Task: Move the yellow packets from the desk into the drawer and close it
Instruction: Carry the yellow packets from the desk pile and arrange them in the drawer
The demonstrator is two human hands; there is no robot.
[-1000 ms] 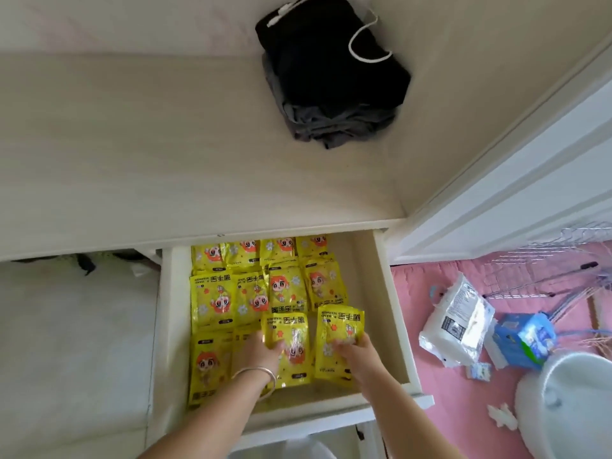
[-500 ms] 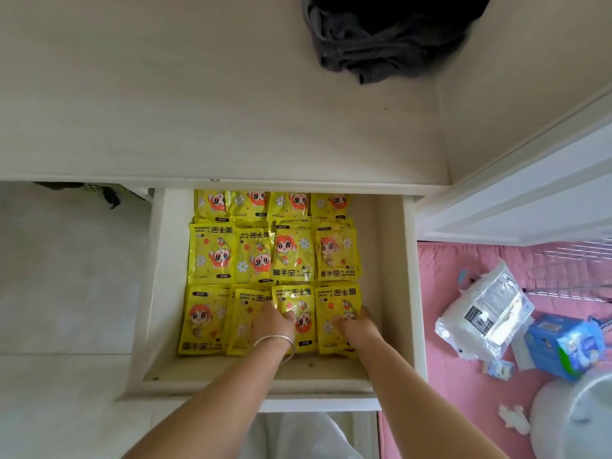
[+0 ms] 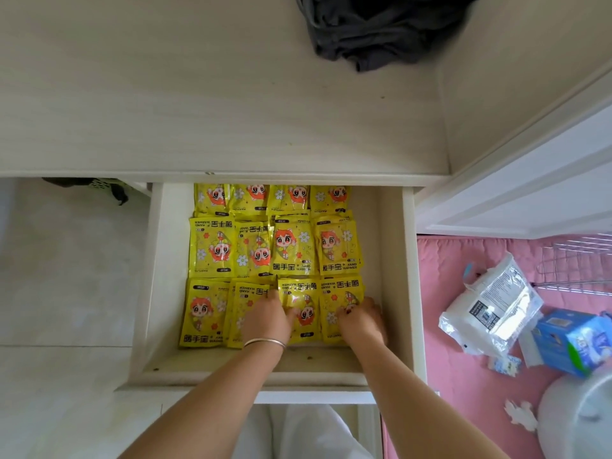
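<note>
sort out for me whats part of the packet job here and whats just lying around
Part of the job:
yellow packets
drawer
desk
left hand
right hand

Just lying about:
dark clothes
white bag
blue pack

Bright, soft daylight, few hard shadows; glare on the yellow packets point(image 3: 291, 250); wide-angle bending at the edges; slight blur far right

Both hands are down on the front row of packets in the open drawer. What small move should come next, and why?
Probably lift both hands clear and move them to the drawer front to push it shut. The left hand and right hand rest on the nearest yellow packets, which lie in neat rows, and no packets show on the desk.
</note>
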